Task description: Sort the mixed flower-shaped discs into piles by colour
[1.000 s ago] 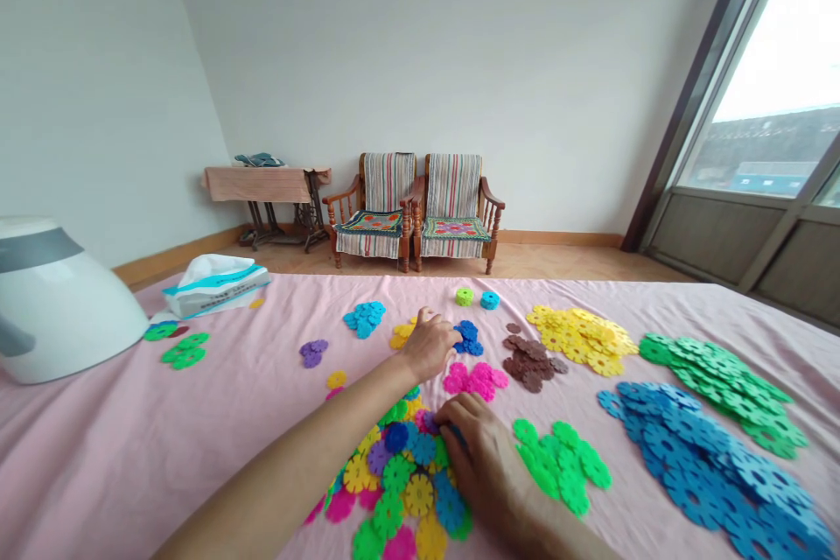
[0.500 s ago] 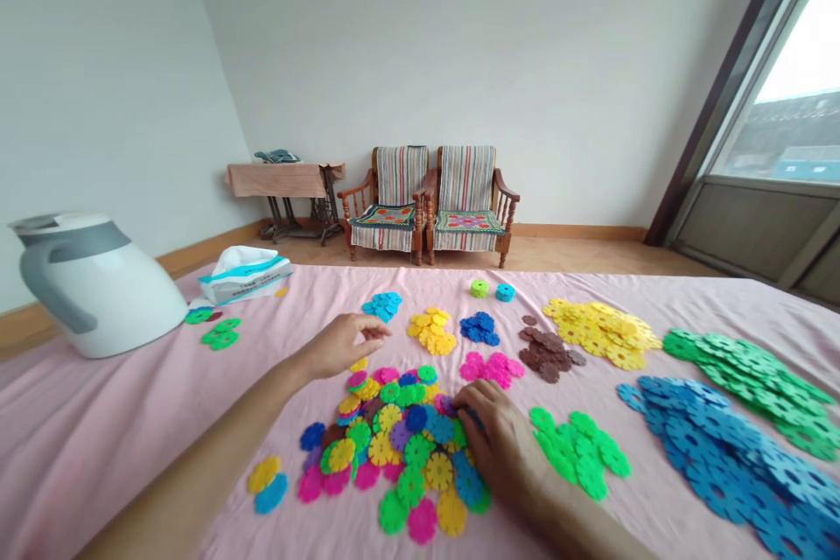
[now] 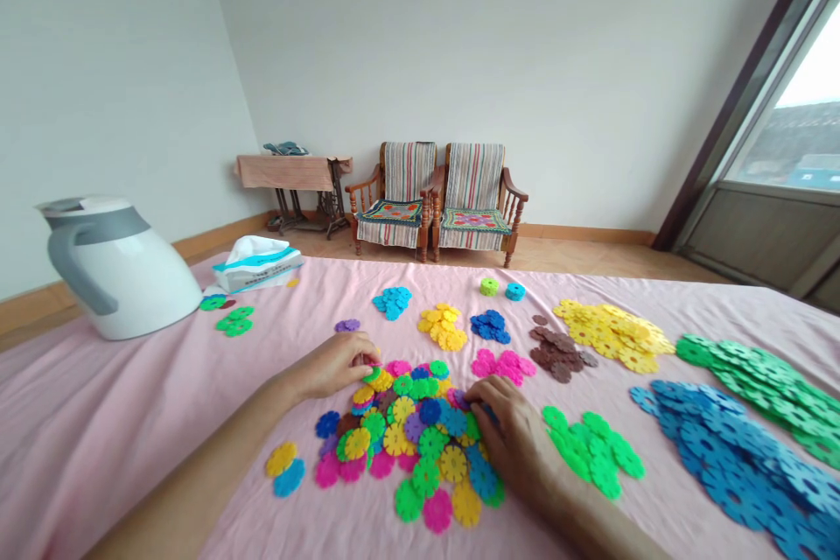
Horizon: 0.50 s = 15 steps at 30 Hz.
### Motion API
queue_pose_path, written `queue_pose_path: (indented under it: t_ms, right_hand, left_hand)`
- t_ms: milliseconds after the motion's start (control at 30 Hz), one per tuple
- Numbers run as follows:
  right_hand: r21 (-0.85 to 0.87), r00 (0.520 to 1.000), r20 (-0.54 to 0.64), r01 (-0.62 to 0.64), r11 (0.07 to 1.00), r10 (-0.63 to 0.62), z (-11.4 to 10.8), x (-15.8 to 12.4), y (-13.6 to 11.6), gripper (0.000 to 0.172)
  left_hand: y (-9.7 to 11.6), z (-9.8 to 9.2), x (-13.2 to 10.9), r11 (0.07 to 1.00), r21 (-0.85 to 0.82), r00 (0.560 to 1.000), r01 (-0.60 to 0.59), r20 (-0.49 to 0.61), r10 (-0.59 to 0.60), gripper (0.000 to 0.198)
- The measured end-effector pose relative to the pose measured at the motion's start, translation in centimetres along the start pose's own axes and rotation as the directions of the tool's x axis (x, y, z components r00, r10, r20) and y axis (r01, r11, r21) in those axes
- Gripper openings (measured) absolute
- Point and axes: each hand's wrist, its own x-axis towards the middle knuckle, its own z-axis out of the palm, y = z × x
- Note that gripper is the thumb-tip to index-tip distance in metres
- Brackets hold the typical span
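A loose heap of mixed-colour plastic snowflake discs lies in front of me on the pink cloth. My left hand is at the heap's far left corner, fingers curled together beside a green disc; what they pinch, if anything, is hidden. At the heap's right side, my right hand has its bent fingertips on a purple disc. Just beyond my left hand lies a small group of purple discs. Sorted piles of light blue, yellow, dark blue and pink discs spread behind the heap.
Bright green discs and brown discs lie right of the heap. Larger yellow, green and blue disc piles fill the right side. A white jug and tissue pack stand at left.
My left hand has come down and nearer, from beyond the heap to its corner, and its fingers have closed. The purple discs now show. My right hand stays at the heap; the view has shifted slightly.
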Motion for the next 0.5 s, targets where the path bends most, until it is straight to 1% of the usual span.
queue_pose_path:
  t_ms: [67,133,200,267,333,400,467,500]
  right_hand:
    - [0.002,1.0,0.0,0.001,1.0,-0.001,0.0,0.0,0.0,0.019]
    - [0.006,1.0,-0.005,-0.007,1.0,0.007,-0.1,0.0,-0.2,0.019]
    - [0.011,0.999,-0.031,-0.011,1.0,0.012,-0.3,0.0,-0.5,0.019]
    - [0.03,0.998,-0.066,0.001,1.0,0.001,-0.4,-0.1,-0.8,0.018]
    - [0.072,0.994,-0.113,0.024,0.997,-0.016,-0.2,-0.3,-1.2,0.017]
    - [0.137,0.987,-0.16,0.045,0.989,-0.023,0.0,-0.5,-1.5,0.014]
    - [0.202,0.985,-0.172,0.058,0.978,-0.023,0.4,-0.6,-2.0,0.011]
    - [0.229,0.986,-0.163,0.062,0.972,-0.024,0.5,-0.7,-2.2,0.009]
  left_hand:
    - [0.2,0.0,0.1,1.0,-0.007,1.0,0.004,-0.028,-0.004,0.017]
    - [0.8,0.3,0.3,0.998,-0.039,0.995,0.041,-0.091,-0.044,0.018]
    - [2.2,0.8,0.5,0.991,-0.112,0.98,0.067,-0.18,-0.087,0.018]
    - [4.4,1.5,0.6,0.975,-0.216,0.964,0.049,-0.246,-0.103,0.018]
    - [7.0,2.3,0.5,0.952,-0.305,0.962,-0.003,-0.26,-0.08,0.025]
    - [9.3,3.2,0.2,0.939,-0.343,0.971,-0.02,-0.23,-0.063,0.032]
    - [10.9,4.1,-0.2,0.925,-0.378,0.975,-0.034,-0.214,-0.052,0.037]
    - [11.3,4.5,-0.3,0.918,-0.394,0.977,-0.037,-0.208,-0.05,0.038]
